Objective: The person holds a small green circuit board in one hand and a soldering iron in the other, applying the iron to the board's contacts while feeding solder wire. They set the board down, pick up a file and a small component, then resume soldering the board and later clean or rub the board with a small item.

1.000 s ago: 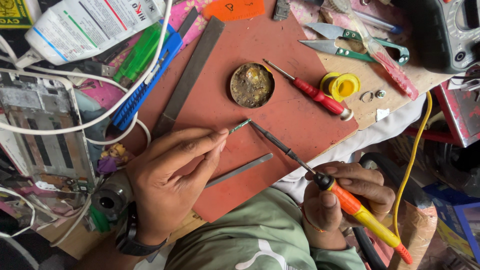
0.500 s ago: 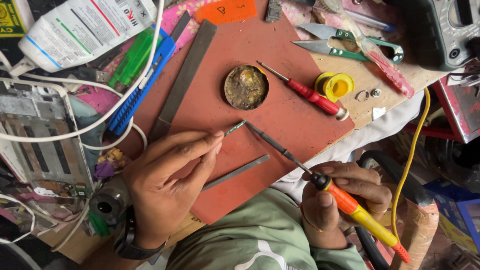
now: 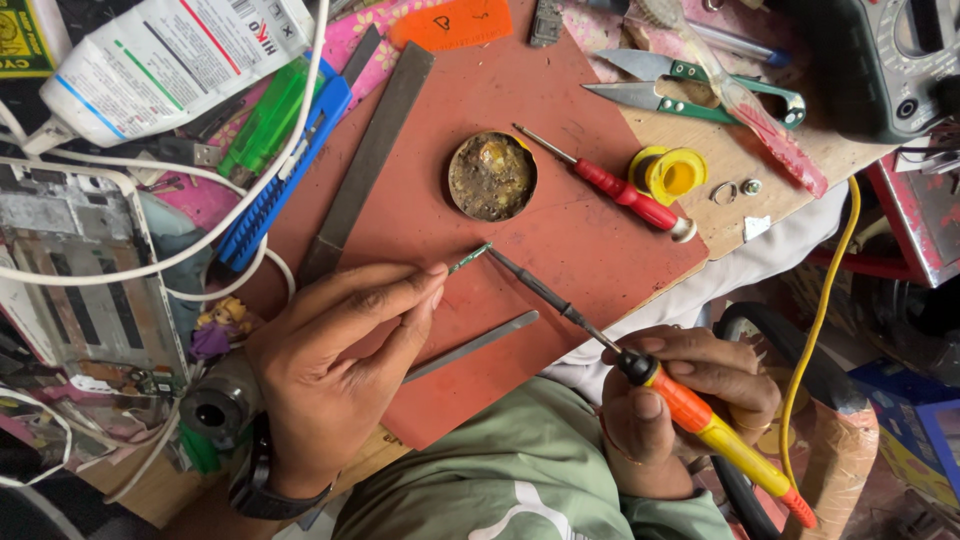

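Metal tin: brown residue | left hand pinches wire | right hand grips soldering iron

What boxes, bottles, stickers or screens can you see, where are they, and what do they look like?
White bottle: top left, lying tilted, printed label with green and red stripes.
Yellow-green packet: top-left corner, partly cut off.
Orange tag: top centre, flat rounded strip with dark marks.
Meter: top right, dark grey case with a dial; partly cut off.

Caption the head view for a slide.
Left hand pinches a thin green strip against the tip of a soldering iron held by the right hand.
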Available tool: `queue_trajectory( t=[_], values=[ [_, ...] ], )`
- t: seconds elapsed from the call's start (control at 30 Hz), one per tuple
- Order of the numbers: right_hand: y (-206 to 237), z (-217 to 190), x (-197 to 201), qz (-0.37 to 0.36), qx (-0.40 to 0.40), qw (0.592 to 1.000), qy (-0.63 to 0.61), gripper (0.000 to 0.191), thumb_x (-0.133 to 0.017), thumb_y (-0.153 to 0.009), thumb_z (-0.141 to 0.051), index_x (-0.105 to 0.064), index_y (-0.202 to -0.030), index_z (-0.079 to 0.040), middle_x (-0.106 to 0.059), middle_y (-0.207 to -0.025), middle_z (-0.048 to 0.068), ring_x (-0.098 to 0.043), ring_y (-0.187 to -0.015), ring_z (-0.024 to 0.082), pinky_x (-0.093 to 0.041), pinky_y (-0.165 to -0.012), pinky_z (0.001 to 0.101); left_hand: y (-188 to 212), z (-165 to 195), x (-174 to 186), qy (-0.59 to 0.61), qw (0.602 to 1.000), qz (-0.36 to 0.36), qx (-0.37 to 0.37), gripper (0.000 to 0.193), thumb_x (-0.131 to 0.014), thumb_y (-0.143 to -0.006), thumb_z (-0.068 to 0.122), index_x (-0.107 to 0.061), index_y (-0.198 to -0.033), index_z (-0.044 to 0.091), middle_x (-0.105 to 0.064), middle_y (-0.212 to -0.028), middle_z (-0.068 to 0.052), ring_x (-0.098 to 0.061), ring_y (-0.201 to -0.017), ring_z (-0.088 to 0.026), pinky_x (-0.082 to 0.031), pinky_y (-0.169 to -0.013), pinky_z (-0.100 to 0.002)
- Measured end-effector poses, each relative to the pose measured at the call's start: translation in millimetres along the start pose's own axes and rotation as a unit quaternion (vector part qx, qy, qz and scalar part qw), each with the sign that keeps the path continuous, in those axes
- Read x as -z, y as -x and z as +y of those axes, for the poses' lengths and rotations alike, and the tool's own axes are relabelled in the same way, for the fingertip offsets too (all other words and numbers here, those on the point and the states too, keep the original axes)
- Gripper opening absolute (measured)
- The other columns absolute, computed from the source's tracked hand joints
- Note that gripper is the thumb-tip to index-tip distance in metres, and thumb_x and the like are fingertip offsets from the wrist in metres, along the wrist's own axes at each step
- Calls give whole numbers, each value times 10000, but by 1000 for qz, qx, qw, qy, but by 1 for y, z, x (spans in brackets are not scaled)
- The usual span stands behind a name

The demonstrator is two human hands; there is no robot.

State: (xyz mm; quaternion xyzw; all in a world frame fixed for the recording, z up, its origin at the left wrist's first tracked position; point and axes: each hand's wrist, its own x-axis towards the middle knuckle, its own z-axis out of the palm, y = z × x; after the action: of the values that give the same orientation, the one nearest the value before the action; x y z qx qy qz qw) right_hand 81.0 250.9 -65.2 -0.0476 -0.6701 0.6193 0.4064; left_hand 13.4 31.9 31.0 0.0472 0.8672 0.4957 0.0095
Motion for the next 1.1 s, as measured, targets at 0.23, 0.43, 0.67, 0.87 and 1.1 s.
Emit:
queue_trajectory(
  t=[0.23,0.43,0.67,0.87,1.1],
  values=[
    [-2,1,-1,1,8,1000,5,406,-746,-948,-267,-428,-988,-17,-566,-871,149,-667,-639,221,-628,-543,274,0,-1,0,-1,1000,0,-4,247,-788,-912,-50,-750,-1149,9,-769,-1063,-77,-772,-934,-140,-641,-807,-242],
    [0,0,2,-5,-6,1000,5,405,-738,-963,-271,-429,-1002,-12,-591,-883,173,-675,-611,215,-631,-552,281,-1,1,0,-3,1000,2,1,240,-786,-916,-51,-754,-1146,13,-770,-1054,-71,-772,-921,-135,-635,-788,-241],
    [0,0,2,-11,-2,1000,5,404,-750,-960,-263,-438,-1007,-10,-586,-870,173,-670,-628,222,-615,-569,279,-1,1,0,-1,1000,-2,-2,240,-784,-918,-52,-752,-1148,12,-768,-1056,-74,-771,-926,-138,-633,-794,-243],
    [-1,0,1,-13,-9,1000,-5,389,-748,-957,-252,-443,-1001,-14,-596,-867,179,-672,-628,221,-613,-552,266,-1,1,0,-6,1000,-4,-5,243,-786,-916,-50,-750,-1150,8,-767,-1051,-77,-769,-923,-139,-630,-798,-245],
    [0,-1,4,-14,-10,1000,5,388,-743,-967,-250,-438,-1007,-14,-593,-879,170,-683,-636,220,-634,-571,282,0,0,0,2,1000,-3,-1,247,-783,-918,-50,-750,-1156,10,-768,-1057,-78,-770,-929,-139,-636,-791,-242]
  ],
)
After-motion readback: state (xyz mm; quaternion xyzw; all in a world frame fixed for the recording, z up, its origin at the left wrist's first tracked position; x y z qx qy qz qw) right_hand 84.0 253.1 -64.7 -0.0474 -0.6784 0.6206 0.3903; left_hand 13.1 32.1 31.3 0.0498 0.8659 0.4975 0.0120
